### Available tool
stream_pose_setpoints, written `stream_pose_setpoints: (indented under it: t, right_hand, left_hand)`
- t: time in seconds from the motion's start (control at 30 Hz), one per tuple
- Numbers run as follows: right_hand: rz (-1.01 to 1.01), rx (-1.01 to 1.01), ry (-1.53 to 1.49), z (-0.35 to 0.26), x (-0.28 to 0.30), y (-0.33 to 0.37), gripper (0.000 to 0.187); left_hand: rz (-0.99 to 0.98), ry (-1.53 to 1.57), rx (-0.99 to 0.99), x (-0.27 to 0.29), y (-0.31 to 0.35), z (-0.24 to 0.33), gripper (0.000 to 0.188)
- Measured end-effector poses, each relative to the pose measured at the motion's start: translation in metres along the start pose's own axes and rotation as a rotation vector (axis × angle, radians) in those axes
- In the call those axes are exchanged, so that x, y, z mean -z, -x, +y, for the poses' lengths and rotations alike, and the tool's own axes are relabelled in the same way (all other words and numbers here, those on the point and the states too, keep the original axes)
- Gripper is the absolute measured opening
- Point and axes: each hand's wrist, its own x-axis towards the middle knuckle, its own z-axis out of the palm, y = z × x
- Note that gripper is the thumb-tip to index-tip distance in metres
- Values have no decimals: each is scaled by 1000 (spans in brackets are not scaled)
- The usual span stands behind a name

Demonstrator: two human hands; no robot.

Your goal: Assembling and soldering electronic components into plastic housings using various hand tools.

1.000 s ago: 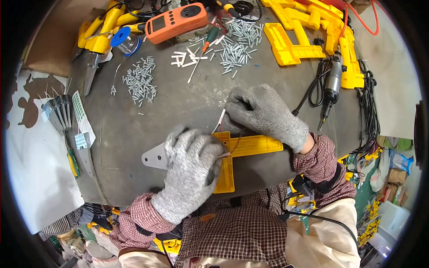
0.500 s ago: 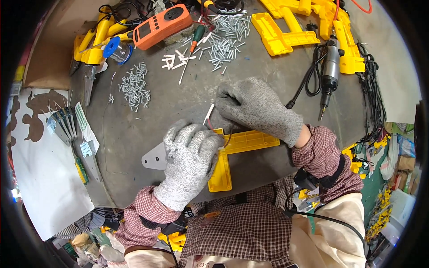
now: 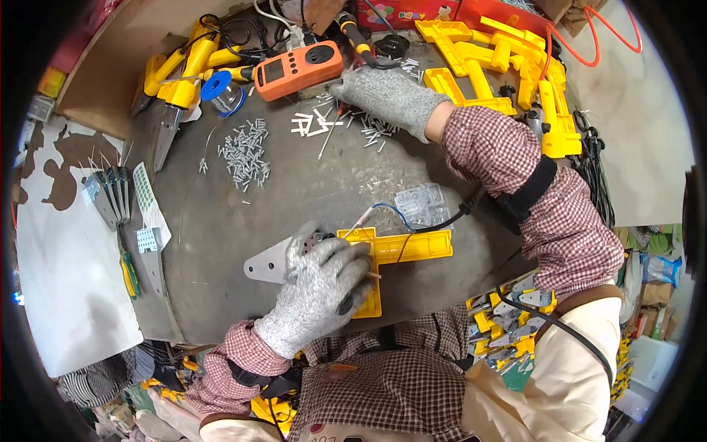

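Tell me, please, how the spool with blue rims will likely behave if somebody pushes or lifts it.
The spool would probably roll if pushed while on its side, because its blue rims are round. It may feel rather heavy for its size, as the silvery wire wound on it looks like metal.

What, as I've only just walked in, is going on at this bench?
The person's gloved left hand lies over a yellow casing and grey metal plate. The gloved right hand is stretched across the table, near the orange meter; whether it grips anything is hidden. A clear plastic part lies beyond the casing.
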Motion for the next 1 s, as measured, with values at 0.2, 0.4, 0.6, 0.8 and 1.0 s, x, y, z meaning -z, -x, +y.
stream_pose_setpoints:
  t: [0.2, 0.4, 0.6, 0.8, 1.0]
  right_hand:
    - [197, 108, 264, -36, 62, 22, 26]
    - [-70, -421, -471, -100, 147, 114, 20]
    - [170, -328, -712, -118, 97, 124, 19]
    - [152, -334, -907, -141, 77, 120, 18]
    - [375, -244, -874, -142, 68, 134, 18]
  left_hand:
    - [-51, -131, -8, 7, 20, -19, 31]
    - [46, -144, 81, -7, 23, -21, 33]
    - [117, -137, 61, -14, 27, -21, 36]
    - [115, -164, 31, -13, 25, -22, 45]
    - [86, -163, 42, -13, 27, -20, 47]
